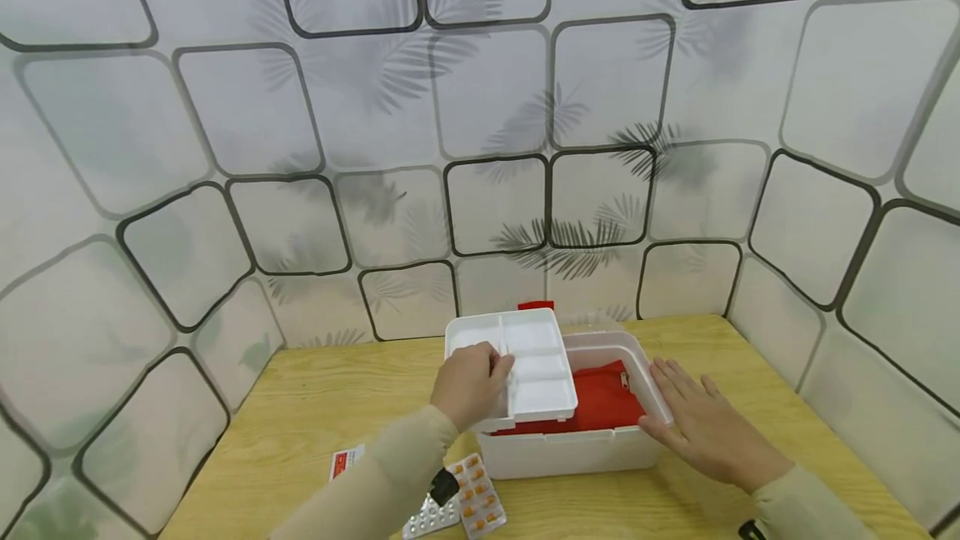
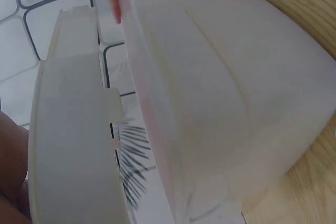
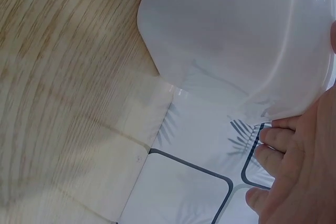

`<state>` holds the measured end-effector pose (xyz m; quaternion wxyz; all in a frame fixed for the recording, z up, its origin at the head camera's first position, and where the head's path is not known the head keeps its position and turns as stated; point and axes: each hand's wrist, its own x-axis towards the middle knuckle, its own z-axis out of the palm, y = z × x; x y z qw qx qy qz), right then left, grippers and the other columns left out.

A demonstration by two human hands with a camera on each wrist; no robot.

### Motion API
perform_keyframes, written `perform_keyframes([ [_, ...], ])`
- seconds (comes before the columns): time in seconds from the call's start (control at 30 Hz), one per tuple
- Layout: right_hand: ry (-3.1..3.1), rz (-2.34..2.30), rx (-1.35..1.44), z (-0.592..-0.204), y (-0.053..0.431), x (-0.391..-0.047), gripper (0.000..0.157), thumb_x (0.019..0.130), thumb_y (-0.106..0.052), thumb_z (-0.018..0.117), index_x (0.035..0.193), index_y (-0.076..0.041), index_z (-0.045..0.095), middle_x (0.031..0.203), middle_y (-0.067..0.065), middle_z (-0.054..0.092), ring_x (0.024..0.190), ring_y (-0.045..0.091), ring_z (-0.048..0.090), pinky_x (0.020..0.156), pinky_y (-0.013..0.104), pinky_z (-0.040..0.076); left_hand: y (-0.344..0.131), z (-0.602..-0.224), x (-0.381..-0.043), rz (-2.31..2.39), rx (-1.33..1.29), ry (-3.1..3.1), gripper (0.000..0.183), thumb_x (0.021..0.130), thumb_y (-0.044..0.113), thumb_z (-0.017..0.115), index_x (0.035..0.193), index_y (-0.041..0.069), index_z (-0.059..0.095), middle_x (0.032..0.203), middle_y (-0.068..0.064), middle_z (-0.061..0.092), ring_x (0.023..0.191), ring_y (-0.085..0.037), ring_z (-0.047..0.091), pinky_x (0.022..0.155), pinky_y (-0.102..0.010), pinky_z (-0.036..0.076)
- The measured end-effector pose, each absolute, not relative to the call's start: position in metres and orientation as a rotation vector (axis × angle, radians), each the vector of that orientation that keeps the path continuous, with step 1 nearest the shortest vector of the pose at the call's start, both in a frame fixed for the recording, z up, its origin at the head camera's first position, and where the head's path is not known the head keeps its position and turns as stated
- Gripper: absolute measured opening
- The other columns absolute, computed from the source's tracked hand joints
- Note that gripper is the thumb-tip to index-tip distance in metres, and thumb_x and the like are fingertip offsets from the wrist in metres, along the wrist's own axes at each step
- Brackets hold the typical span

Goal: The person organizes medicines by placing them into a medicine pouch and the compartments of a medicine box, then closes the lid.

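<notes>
My left hand (image 1: 471,382) grips a white divided tray (image 1: 538,365) by an inner partition. The tray is held over the left part of a white plastic box (image 1: 570,457); in the left wrist view a gap shows between the tray (image 2: 73,129) and the box wall (image 2: 226,93). Inside the box lies a red fabric pouch (image 1: 606,398) with a zipper pull, its left part hidden by the tray. With fingers extended, my right hand (image 1: 708,427) rests against the box's right side. The right wrist view shows its fingers along the rim of the box (image 3: 220,30).
Blister packs lie left of the box: one with orange capsules (image 1: 480,497), one with round white tablets (image 1: 433,517). Further left is a red-and-white packet (image 1: 347,461), partly behind my left sleeve. A clear lid (image 1: 596,323) stands behind the box. Patterned cloth walls enclose the wooden table (image 1: 337,390).
</notes>
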<state>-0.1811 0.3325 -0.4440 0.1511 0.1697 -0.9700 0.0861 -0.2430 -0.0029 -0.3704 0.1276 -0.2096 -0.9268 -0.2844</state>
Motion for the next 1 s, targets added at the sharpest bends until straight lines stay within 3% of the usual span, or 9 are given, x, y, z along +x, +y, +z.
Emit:
perform_keyframes([
  [0.4, -2.81, 0.28, 0.466, -0.444, 0.332, -0.18, 0.079, 0.095, -0.054, 0.048, 0.147, 0.003, 0.032, 0.152, 0.019, 0.03, 0.139, 0.039, 0.026, 0.106, 0.063, 0.023, 0.035, -0.378, -0.244, -0.917, -0.559, -2.751, 0.032, 0.095, 0.035, 0.059, 0.07, 0.016, 0.057, 0.061, 0.007, 0.051, 0.056, -0.01, 0.047, 0.052, -0.026, 0.039],
  [1.0, -2.799, 0.295, 0.478, -0.444, 0.331, -0.181, 0.078, 0.095, -0.053, 0.05, 0.146, 0.004, 0.033, 0.151, 0.02, 0.031, 0.138, 0.04, 0.028, 0.103, 0.064, 0.027, 0.035, -0.398, -0.245, -0.87, -0.538, -2.752, 0.033, 0.094, 0.035, 0.06, 0.067, 0.017, 0.054, 0.06, 0.007, 0.049, 0.055, -0.01, 0.045, 0.051, -0.026, 0.037],
])
